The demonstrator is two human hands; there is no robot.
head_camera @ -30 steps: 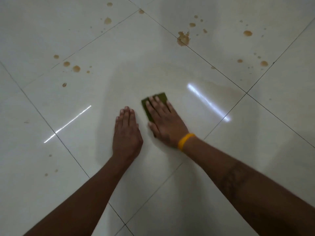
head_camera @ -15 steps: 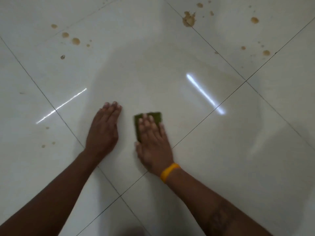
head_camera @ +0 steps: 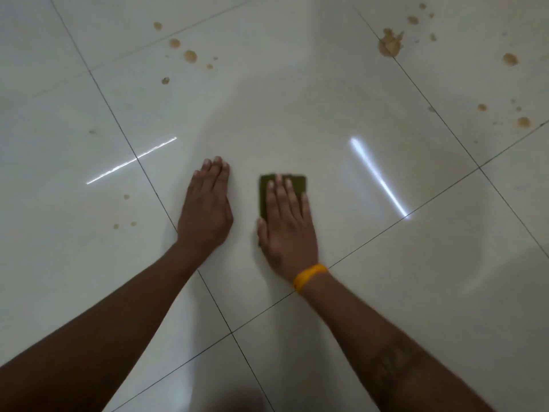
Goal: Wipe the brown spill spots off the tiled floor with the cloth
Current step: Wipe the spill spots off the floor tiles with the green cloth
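A folded dark green cloth [head_camera: 298, 183] lies flat on the white tiled floor [head_camera: 297, 108]. My right hand [head_camera: 287, 227], with a yellow wristband, presses down on it with straight fingers and covers its near half. To its left, my left hand [head_camera: 205, 212] rests flat on the tile, palm down, holding nothing. Brown spill spots remain at the far left [head_camera: 190, 56], a large splat at the far right [head_camera: 390, 44], more drops at the right edge [head_camera: 523, 121] and small ones at the near left [head_camera: 124, 225].
Dark grout lines [head_camera: 386, 230] cross the glossy tiles diagonally. Two bright light reflections [head_camera: 378, 176] streak the floor on both sides of the hands. A faint wet smear shows on the tile beyond the cloth.
My right hand has slid the cloth back toward me and to the left, away from the far spots. My left hand has shifted left and stays flat on the floor.
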